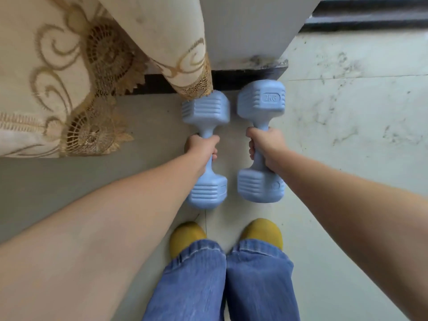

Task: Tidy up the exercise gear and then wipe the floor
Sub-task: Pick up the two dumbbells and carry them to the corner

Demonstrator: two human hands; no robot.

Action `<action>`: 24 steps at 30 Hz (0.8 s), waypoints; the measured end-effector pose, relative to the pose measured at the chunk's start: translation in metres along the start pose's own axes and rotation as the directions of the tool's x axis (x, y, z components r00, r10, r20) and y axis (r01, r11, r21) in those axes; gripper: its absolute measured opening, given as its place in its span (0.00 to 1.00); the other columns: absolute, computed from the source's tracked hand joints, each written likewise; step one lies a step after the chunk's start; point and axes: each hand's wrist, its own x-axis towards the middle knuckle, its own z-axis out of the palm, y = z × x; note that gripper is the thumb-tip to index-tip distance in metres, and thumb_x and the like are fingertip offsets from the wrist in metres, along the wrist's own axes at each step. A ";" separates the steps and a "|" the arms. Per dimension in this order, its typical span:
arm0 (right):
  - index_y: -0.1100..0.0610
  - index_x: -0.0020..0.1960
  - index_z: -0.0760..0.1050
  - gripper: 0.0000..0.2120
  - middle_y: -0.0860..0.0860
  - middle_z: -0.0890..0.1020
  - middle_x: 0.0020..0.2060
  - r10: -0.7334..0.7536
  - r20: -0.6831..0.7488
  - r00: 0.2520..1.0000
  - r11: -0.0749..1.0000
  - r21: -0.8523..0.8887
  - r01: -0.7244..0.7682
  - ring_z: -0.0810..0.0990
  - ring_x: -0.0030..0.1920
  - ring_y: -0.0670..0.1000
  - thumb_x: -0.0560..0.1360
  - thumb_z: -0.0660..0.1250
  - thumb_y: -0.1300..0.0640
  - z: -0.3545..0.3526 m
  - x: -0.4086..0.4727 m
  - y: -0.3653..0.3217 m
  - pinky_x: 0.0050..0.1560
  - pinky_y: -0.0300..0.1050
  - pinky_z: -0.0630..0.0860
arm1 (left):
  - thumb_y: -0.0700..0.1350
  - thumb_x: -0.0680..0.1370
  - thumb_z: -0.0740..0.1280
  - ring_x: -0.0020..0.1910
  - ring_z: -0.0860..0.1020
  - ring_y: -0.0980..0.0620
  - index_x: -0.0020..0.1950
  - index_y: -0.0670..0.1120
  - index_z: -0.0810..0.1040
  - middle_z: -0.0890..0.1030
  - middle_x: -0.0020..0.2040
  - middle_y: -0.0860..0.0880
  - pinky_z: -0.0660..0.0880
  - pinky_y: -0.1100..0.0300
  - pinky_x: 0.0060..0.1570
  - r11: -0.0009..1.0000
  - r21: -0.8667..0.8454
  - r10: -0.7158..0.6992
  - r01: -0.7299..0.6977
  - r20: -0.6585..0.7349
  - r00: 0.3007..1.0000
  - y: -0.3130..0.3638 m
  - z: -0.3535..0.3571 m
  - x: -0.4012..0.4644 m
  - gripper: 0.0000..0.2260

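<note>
Two light blue dumbbells lie side by side, pointing away from me, low over the pale tiled floor (pixel 347 126). My left hand (pixel 202 149) is closed around the handle of the left dumbbell (pixel 206 191). Its far head touches the curtain's hem. My right hand (pixel 264 144) grips the handle of the right dumbbell (pixel 261 100), whose far head reads "2KG". I cannot tell whether the dumbbells rest on the floor or hang just above it.
A cream curtain (pixel 69 77) with gold lace hangs at the left. A white wall corner (pixel 250 31) with a dark baseboard stands just beyond the dumbbells. My feet in yellow slippers (pixel 187 235) and blue jeans are right below them.
</note>
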 end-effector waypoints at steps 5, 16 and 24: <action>0.59 0.34 0.66 0.10 0.56 0.69 0.24 -0.034 0.026 0.999 0.999 -0.027 0.035 0.65 0.17 0.49 0.72 0.62 0.66 0.004 0.012 -0.004 0.20 0.34 0.64 | 0.41 0.74 0.65 0.23 0.69 0.51 0.49 0.40 0.73 0.73 0.29 0.46 0.68 0.62 0.28 0.997 -0.070 -0.015 0.016 0.016 1.000 0.016 0.011 0.010 0.06; 0.58 0.76 0.54 0.30 0.58 0.71 0.63 -0.019 0.112 0.993 0.902 -0.427 0.065 0.73 0.52 0.53 0.78 0.61 0.57 -0.043 -0.076 -0.046 0.45 0.39 0.69 | 0.45 0.77 0.63 0.57 0.74 0.43 0.69 0.43 0.65 0.73 0.61 0.42 0.68 0.57 0.50 0.916 0.398 0.038 -0.053 0.047 0.998 0.055 -0.038 -0.098 0.21; 0.54 0.76 0.56 0.28 0.55 0.61 0.73 -0.261 0.167 0.951 0.548 -0.785 0.288 0.65 0.70 0.58 0.78 0.60 0.55 -0.114 -0.268 -0.129 0.65 0.52 0.66 | 0.48 0.79 0.61 0.64 0.70 0.42 0.71 0.45 0.64 0.70 0.67 0.44 0.69 0.49 0.62 0.582 0.709 0.361 -0.398 0.213 0.908 0.133 -0.094 -0.282 0.22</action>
